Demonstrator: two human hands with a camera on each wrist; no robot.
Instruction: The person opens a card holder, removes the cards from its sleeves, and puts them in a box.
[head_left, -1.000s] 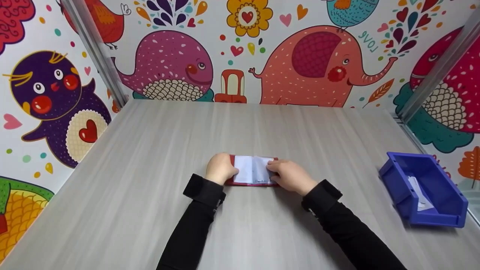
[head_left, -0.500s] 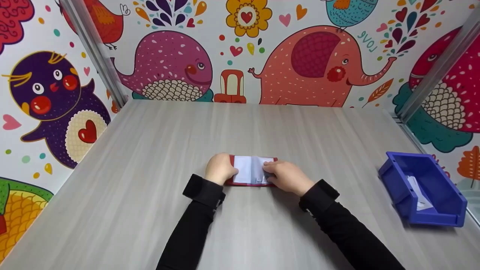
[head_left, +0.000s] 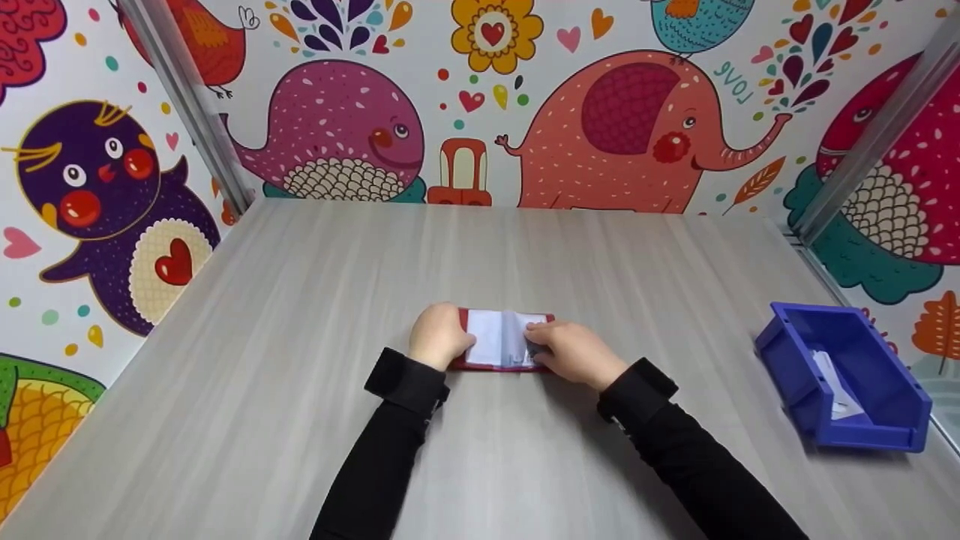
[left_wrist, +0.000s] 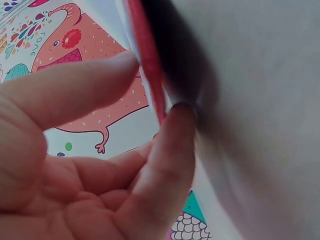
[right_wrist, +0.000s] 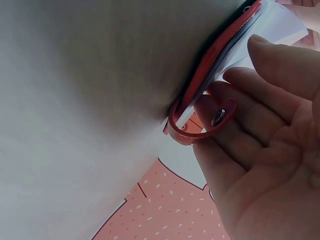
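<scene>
A red card holder [head_left: 463, 360] with clear sleeves lies spread flat on the table, white pages facing up. At its left edge my left hand [head_left: 435, 335] pinches the cover; in the left wrist view, thumb and a fingertip [left_wrist: 181, 117] lie on either side of the red edge [left_wrist: 150, 55]. My right hand [head_left: 579, 354] is at the right half, with a clear sleeve [head_left: 512, 341] between thumb and fingers, raised off the page. A red strap with a metal snap [right_wrist: 218, 117] curls out beside the right fingers [right_wrist: 240, 135]. The right hand covers part of the right page.
On the right of the table [head_left: 337, 262] stands a blue bin [head_left: 799, 397] with white paper-like pieces [head_left: 836, 386] inside. Walls with printed cartoon animals [head_left: 615, 142] enclose the back and both sides.
My right hand has shifted slightly left over the right half of the card holder, and the clear sleeve has moved left with it. My left hand stays at the left edge.
</scene>
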